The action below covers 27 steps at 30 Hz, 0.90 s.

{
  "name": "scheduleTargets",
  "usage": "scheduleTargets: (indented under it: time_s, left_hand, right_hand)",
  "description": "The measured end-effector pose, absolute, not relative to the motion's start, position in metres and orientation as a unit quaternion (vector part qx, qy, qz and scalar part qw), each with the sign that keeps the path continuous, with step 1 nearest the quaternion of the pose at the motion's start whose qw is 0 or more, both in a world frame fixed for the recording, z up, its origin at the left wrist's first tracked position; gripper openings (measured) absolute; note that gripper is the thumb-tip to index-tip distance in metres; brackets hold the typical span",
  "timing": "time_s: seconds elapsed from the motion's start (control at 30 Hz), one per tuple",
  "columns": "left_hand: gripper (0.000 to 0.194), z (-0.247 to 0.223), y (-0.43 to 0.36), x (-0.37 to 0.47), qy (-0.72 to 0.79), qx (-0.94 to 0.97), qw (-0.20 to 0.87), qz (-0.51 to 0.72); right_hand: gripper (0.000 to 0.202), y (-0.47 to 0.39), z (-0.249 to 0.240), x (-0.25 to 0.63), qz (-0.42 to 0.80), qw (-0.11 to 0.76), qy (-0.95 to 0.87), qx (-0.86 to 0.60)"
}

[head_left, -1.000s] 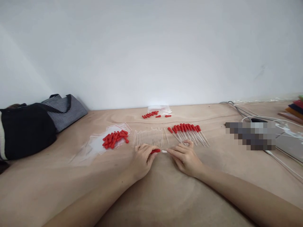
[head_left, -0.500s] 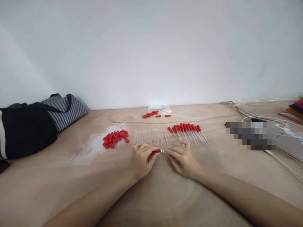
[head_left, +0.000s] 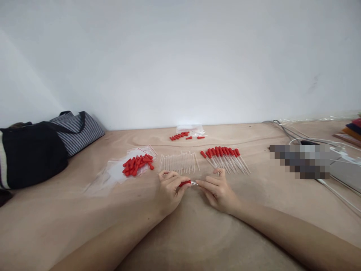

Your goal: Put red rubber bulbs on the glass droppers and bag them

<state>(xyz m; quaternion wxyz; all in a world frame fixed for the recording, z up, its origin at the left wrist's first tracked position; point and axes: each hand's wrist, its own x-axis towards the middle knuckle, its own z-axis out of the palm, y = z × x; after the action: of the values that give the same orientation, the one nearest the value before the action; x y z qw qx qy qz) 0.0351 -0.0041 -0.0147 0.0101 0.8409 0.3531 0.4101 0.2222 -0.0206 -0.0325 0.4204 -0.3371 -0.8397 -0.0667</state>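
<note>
Head view: hands, qty 2, both closed to a pinch above the worktop (head_left: 197, 233). L hand (head_left: 170, 188) grips 1 red bulb (head_left: 184, 183) btwn thumb & fingers, open end toward R hand (head_left: 220, 190). R hand pinches 1 clear tube (head_left: 194, 183), its near end at the bulb mouth; insertion depth can't be told.

Inventory: loose bulb pile (head_left: 137, 165), L of hands, overlapping, exact qty can't be told, on clear plastic bags (head_left: 113, 173). Tube row (head_left: 177, 163), just beyond L hand, approx. 15+, partly hidden. Bulb-fitted tubes (head_left: 225, 160), beyond R hand, approx. 11, fanned. Far group, near wall: bulb cluster (head_left: 179, 136), qty unclear, plus 2 separate bulbs (head_left: 200, 137). Far L: 1 black bag (head_left: 31, 156), 1 striped bag (head_left: 81, 131).
</note>
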Motion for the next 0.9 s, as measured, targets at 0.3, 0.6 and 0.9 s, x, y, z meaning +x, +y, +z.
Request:
scheduleTargets:
  time_s: [0.3,0.6,0.9]
  left_hand:
    - [0.008,-0.0181,-0.0044,0.0341,0.333,0.860,0.021,0.386]
    - [0.006,-0.0180,-0.0065,0.0376,0.333,0.855,0.029,0.396]
    - [0.010,-0.0142,-0.0006,0.0307,0.375,0.850,0.051,0.367]
  right_hand:
    - [0.026,-0.0146,-0.0273,0.2282,-0.154,0.399,-0.857,-0.289]
    - [0.028,-0.0144,-0.0281,0.2231,-0.163,0.403,-0.859,-0.270]
    - [0.018,-0.0103,-0.0255,0.2318,-0.104,0.391,-0.856,-0.321]
